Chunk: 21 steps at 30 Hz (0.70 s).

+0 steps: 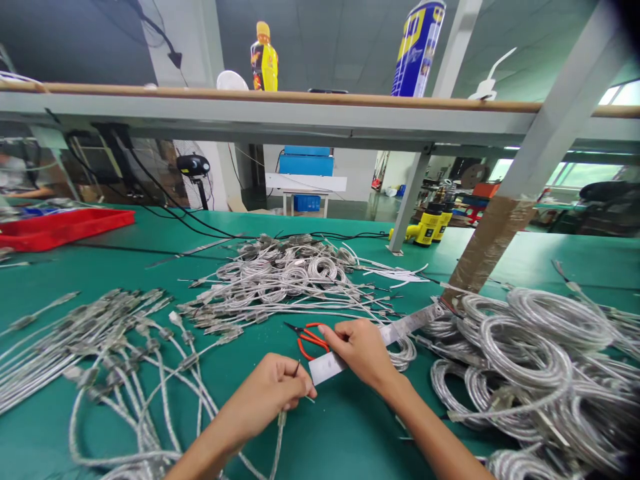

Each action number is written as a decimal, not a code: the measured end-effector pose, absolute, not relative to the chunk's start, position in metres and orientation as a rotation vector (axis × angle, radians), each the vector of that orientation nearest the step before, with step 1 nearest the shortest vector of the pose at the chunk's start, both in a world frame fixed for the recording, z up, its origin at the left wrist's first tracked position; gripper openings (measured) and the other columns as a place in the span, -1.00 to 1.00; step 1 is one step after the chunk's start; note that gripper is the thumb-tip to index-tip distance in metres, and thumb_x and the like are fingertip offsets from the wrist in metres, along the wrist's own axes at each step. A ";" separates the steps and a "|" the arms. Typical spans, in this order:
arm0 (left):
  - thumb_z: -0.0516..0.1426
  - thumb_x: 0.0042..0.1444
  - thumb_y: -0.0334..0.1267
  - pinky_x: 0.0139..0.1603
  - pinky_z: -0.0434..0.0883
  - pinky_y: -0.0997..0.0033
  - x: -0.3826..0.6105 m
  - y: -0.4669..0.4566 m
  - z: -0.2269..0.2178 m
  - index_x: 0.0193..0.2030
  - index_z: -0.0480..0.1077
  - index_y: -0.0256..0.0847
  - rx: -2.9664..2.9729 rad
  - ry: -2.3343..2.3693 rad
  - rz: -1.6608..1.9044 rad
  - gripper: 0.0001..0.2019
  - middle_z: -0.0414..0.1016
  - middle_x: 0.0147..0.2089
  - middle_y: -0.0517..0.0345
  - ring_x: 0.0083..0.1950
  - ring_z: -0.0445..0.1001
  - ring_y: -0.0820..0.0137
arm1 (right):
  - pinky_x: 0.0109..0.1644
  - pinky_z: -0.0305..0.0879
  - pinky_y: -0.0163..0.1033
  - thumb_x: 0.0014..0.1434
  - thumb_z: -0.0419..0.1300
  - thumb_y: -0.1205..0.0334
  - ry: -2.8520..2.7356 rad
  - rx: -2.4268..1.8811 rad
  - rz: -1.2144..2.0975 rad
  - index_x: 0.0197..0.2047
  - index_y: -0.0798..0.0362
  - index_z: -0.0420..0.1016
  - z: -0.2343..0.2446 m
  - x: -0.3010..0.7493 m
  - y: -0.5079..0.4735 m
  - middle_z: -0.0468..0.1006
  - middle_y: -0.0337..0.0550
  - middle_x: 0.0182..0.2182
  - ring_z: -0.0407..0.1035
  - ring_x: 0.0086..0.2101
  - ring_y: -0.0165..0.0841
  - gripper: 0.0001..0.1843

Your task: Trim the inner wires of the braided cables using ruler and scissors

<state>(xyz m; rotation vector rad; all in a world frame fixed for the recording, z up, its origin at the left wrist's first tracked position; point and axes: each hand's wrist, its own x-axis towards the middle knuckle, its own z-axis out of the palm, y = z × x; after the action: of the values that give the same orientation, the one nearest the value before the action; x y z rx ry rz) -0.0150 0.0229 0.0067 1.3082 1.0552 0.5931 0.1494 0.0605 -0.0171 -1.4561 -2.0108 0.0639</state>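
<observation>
My left hand (280, 387) is closed in a pinch on the thin end of a clear-sheathed silver cable (280, 433), which hangs down toward the near edge. A dark tip pokes up between its fingers. My right hand (363, 350) is curled over a flat whitish strip (325, 368), its fingers closed around it as far as I can see. The strip's near end lies just beside my left fingertips; its far end reaches the post on the right. Behind the strip lie orange-handled pliers (310, 339), partly covered by the strip and my right hand.
A heap of coiled cables (280, 273) lies mid-table, cable ends (115, 333) spread at left, and large coils (530, 340) pile up at right. A wrapped post (490, 247), a red tray (65, 227) and yellow-black tools (427, 227) stand around. A shelf (300, 110) crosses above.
</observation>
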 end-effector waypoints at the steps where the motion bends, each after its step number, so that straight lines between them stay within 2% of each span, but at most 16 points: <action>1: 0.02 -0.25 -0.33 -0.65 -0.19 0.54 -0.015 0.023 0.007 -0.63 0.35 -0.31 1.309 1.058 0.591 -0.87 0.07 -0.78 0.44 -0.70 -0.12 0.63 | -0.59 -0.30 -0.33 0.10 -0.07 -0.01 -2.010 -1.456 0.058 -0.79 0.11 -0.03 -0.017 0.149 0.060 -0.06 -0.38 -0.80 -0.16 -0.70 -0.54 -0.45; 7: 0.00 -0.24 -0.34 -0.65 -0.18 0.54 -0.014 0.023 0.005 -0.61 0.36 -0.32 1.352 1.065 0.592 -0.86 0.08 -0.78 0.43 -0.70 -0.10 0.62 | -0.59 -0.31 -0.33 0.10 -0.07 -0.01 -2.015 -1.450 0.017 -0.80 0.11 0.00 -0.017 0.149 0.060 -0.05 -0.38 -0.81 -0.17 -0.70 -0.54 -0.44; 21: 0.02 -0.19 -0.33 -0.63 -0.12 0.54 -0.016 0.027 -0.007 -0.62 0.34 -0.33 1.437 1.064 0.643 -0.86 0.26 -0.66 0.30 -0.66 -0.01 0.61 | -0.60 -0.32 -0.33 0.09 -0.02 0.05 -2.001 -1.441 -0.120 -0.83 0.12 0.12 -0.018 0.149 0.059 0.01 -0.38 -0.83 -0.13 -0.72 -0.56 -0.45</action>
<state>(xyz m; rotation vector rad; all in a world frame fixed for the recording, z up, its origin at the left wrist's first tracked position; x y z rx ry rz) -0.0160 0.0269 -0.0068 1.4369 1.0644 0.6435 0.1488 0.0595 -0.0176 -1.4414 -2.0012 -0.1197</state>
